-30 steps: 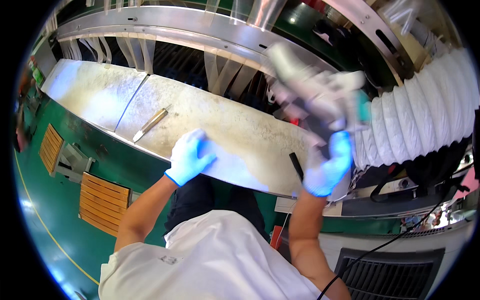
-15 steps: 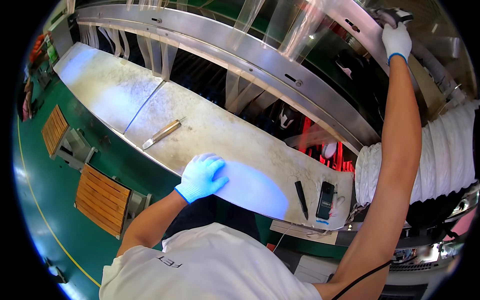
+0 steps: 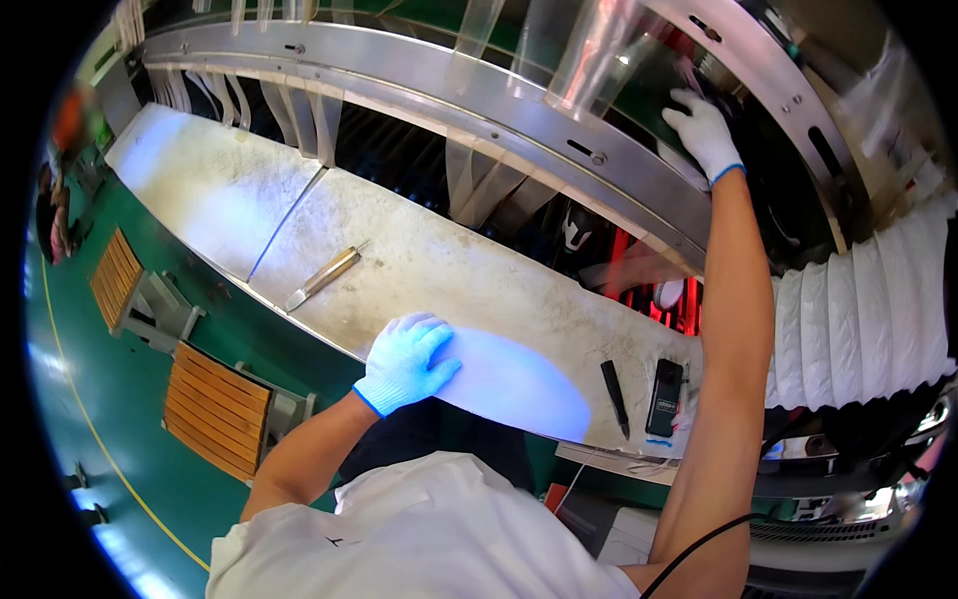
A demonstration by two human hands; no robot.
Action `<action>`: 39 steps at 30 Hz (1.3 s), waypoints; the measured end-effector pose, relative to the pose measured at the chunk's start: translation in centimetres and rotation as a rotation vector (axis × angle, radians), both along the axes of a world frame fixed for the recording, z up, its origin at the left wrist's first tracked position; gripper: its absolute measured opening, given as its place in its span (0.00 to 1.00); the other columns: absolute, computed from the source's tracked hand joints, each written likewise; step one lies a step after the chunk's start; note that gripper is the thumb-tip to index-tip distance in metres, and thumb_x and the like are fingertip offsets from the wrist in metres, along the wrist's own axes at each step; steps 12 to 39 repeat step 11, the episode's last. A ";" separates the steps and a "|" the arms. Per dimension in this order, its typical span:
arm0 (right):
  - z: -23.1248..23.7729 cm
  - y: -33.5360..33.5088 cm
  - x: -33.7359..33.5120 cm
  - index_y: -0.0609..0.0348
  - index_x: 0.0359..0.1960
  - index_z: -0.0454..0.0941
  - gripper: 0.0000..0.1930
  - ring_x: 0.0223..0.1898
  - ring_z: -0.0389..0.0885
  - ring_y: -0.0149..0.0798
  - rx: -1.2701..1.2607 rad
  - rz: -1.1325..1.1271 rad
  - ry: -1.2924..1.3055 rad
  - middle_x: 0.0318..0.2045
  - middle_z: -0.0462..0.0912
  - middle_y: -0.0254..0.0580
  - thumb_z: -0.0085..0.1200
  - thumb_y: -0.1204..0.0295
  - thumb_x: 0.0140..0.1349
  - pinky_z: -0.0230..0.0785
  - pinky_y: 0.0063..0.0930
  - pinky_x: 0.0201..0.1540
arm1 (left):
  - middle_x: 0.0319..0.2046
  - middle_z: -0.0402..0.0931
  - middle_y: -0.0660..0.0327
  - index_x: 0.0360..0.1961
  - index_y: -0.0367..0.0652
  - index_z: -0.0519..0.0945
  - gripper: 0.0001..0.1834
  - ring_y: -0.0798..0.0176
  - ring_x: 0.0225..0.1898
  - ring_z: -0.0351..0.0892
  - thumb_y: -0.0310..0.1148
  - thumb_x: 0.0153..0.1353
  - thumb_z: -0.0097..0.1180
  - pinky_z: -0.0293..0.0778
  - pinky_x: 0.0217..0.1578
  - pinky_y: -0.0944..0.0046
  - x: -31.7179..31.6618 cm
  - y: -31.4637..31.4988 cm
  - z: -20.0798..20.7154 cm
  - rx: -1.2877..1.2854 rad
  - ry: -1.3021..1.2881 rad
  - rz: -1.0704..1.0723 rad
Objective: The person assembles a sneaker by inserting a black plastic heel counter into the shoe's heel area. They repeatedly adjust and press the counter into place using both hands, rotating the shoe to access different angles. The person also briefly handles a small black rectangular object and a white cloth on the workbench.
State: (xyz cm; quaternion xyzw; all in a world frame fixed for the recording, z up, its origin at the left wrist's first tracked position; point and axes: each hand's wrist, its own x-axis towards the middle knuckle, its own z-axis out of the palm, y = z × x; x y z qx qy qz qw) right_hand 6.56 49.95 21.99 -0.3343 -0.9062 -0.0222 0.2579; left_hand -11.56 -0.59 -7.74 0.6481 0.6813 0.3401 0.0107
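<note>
My left hand (image 3: 407,361), in a white knit glove lit blue, lies on the near edge of the pale worktable (image 3: 399,250). Its fingers are spread and hold nothing. My right hand (image 3: 705,135), gloved too, reaches out far to the upper right, over the green upper belt behind the curved metal rail (image 3: 509,135). Its thumb and fingers are apart with nothing visible between them. On the table lie a knife-like tool with a wooden handle (image 3: 327,277), a black marker-like stick (image 3: 615,399) and a black phone-like device (image 3: 665,397).
Clear plastic strips (image 3: 589,60) hang from the rail. Below it, a dark shoe-like piece with a white mark (image 3: 576,232) sits near a red glow (image 3: 621,262). A white ribbed duct (image 3: 848,329) stands at right. Wooden slatted seats (image 3: 215,409) stand on the green floor at left.
My right hand has let go of the dark and grey shoe-like piece at the upper right and moved left and down over the belt. My left hand stays on the table edge.
</note>
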 end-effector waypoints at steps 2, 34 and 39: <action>0.5 -4.2 -2.6 0.60 0.74 0.79 0.35 0.74 0.78 0.58 -0.082 0.061 0.088 0.72 0.80 0.61 0.67 0.56 0.68 0.69 0.44 0.77 | 0.57 0.87 0.53 0.54 0.46 0.87 0.25 0.43 0.63 0.84 0.48 0.60 0.74 0.79 0.63 0.42 -0.4 -0.2 -0.2 -0.002 0.023 0.043; -13.4 -22.4 9.5 0.55 0.55 0.91 0.15 0.61 0.90 0.53 0.014 -0.113 0.883 0.61 0.90 0.52 0.71 0.68 0.69 0.79 0.47 0.69 | 0.56 0.88 0.53 0.52 0.48 0.90 0.22 0.44 0.60 0.86 0.42 0.58 0.78 0.81 0.62 0.44 -0.3 0.8 0.0 -0.236 -0.069 0.029; -13.4 -22.4 9.5 0.55 0.55 0.91 0.15 0.61 0.90 0.53 0.014 -0.113 0.883 0.61 0.90 0.52 0.71 0.68 0.69 0.79 0.47 0.69 | 0.56 0.88 0.53 0.52 0.48 0.90 0.22 0.44 0.60 0.86 0.42 0.58 0.78 0.81 0.62 0.44 -0.3 0.8 0.0 -0.236 -0.069 0.029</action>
